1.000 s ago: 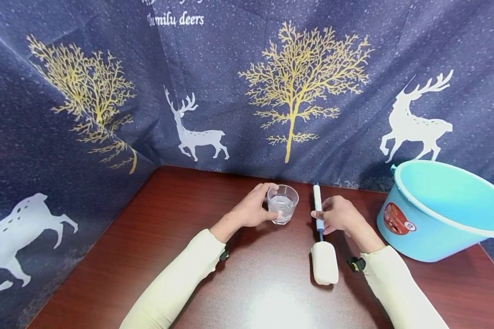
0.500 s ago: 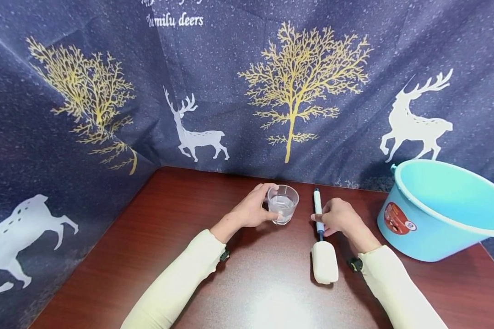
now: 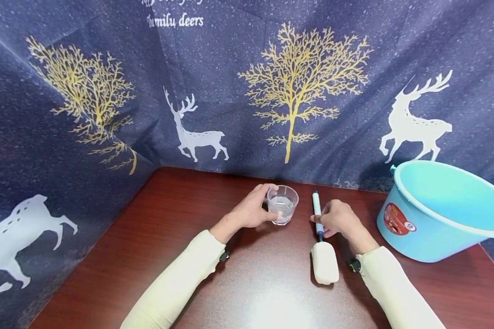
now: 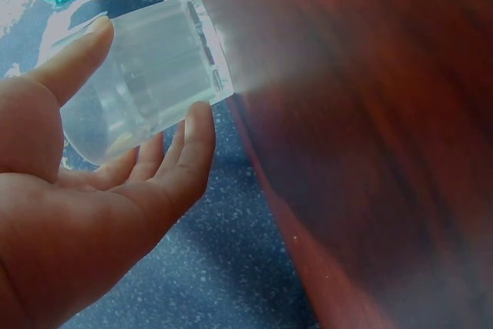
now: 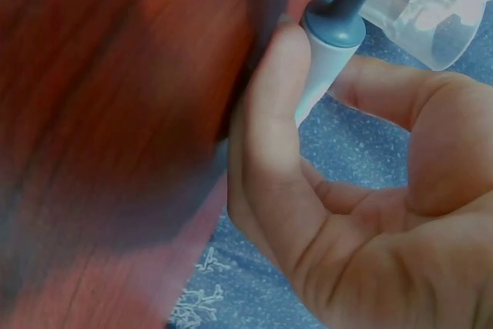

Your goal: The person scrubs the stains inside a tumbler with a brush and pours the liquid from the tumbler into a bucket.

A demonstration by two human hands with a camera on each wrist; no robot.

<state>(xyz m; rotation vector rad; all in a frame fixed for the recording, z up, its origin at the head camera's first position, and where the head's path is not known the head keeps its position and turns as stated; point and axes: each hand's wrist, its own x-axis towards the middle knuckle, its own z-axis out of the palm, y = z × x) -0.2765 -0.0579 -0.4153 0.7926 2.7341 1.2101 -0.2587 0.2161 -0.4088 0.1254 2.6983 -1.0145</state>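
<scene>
A clear drinking glass (image 3: 282, 205) with clear liquid in it stands upright on the table, and my left hand (image 3: 252, 208) grips it from the left. The left wrist view shows the thumb on one side of the glass (image 4: 154, 75) and the fingers curled round the other. To the right, my right hand (image 3: 339, 217) pinches the light blue and white handle of a sponge bottle brush (image 3: 325, 262) between thumb and fingers. Its white sponge head points toward me. The right wrist view shows the handle (image 5: 327, 67) between thumb and fingers; the sponge head is mostly out of that view.
A light blue plastic bucket (image 3: 432, 210) with a red label stands at the right of the dark red wooden table (image 3: 181, 201). A dark blue cloth (image 3: 238, 114) with deer and trees hangs behind the table's back edge.
The far end of the brush handle has come down and slightly toward me, with my right hand shifting a little the same way. My left hand and the glass have stayed put.
</scene>
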